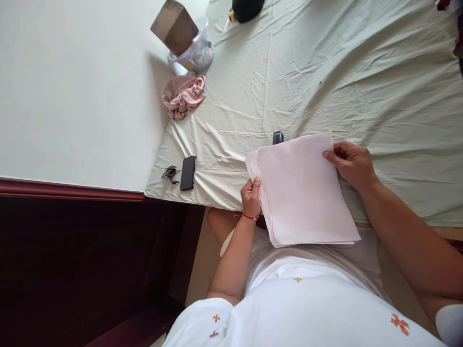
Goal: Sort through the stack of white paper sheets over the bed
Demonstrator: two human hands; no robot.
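Several white paper sheets [304,193] lie in a loose stack above my lap, over the front edge of the cloth-covered surface. My left hand [251,196] grips the stack's left edge, thumb on top and fingers underneath. At the upper right corner, my right hand [350,161] pinches the paper between thumb and fingers. The sheets are slightly fanned at the left, where a lower one sticks out. A small black object [278,137], perhaps a stapler, shows just beyond the top edge, partly hidden by the paper.
A black phone [187,172] and a bunch of keys [170,173] lie to the left on the pale cloth [231,115]. Farther back are a pink cloth [183,96], a plastic basket [200,53] holding a brown box [175,26], and a dark round object [248,8]. A white wall [72,96] stands left.
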